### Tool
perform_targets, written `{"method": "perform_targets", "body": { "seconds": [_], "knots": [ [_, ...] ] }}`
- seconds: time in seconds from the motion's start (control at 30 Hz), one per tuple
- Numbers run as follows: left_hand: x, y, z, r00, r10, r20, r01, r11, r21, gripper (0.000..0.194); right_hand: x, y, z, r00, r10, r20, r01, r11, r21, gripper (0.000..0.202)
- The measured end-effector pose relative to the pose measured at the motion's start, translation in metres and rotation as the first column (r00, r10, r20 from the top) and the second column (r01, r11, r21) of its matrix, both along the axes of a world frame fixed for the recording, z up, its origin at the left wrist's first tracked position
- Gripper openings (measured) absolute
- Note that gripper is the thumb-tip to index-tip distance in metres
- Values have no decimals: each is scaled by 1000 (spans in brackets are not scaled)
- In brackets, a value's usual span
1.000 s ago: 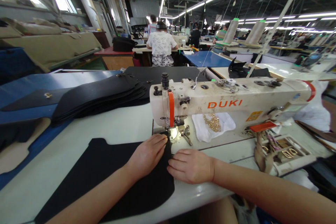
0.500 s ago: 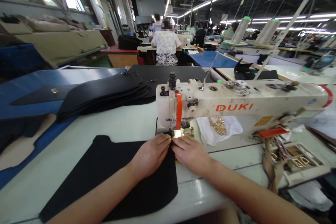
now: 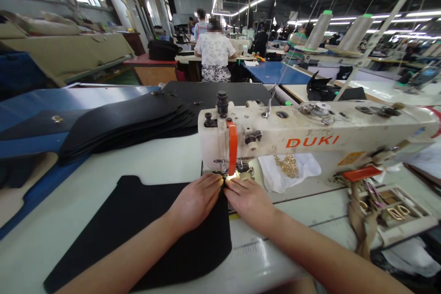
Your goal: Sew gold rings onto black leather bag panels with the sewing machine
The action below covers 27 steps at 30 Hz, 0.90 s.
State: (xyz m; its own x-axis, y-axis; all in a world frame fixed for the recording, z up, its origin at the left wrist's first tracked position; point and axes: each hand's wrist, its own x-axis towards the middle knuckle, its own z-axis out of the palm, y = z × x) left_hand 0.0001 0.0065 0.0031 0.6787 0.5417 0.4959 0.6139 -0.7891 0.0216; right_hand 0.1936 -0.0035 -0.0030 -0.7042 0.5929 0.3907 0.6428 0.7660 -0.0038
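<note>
A large black piece of material (image 3: 138, 220) lies on the pale table under my forearm, its upper right edge reaching the needle area of a white sewing machine (image 3: 268, 128). My left hand (image 3: 198, 197) presses its closed fingers on that edge, just left of the lit presser foot. Close beside it, my right hand (image 3: 250, 200) has its fingertips together at the same edge, below the orange guard (image 3: 233, 147). The fingertips nearly meet, and they partly hide the needle area.
Stacked black pieces (image 3: 127, 121) lie behind on the left. Gold chain (image 3: 287, 165) rests on white cloth (image 3: 305, 172) under the machine arm. A parts tray (image 3: 403, 232) with gold rings sits at right. A person (image 3: 215, 53) sits ahead, facing away.
The view has shifted slightly, so the machine's right end and the stack sit differently in frame. Both hands stay at the needle area on the black piece.
</note>
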Motion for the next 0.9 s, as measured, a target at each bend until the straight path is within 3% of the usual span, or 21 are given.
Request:
{"method": "perform_targets", "body": {
  "seconds": [0.63,0.9],
  "knots": [
    [-2,6,1,1000,-28,14,28,1000,-8,28,-2,4,0,1000,-29,8,29,998,-64,8],
    [-1,6,-1,999,-8,47,9,1000,-12,27,-3,5,-5,1000,-23,2,23,1000,-9,5]
  ]
}}
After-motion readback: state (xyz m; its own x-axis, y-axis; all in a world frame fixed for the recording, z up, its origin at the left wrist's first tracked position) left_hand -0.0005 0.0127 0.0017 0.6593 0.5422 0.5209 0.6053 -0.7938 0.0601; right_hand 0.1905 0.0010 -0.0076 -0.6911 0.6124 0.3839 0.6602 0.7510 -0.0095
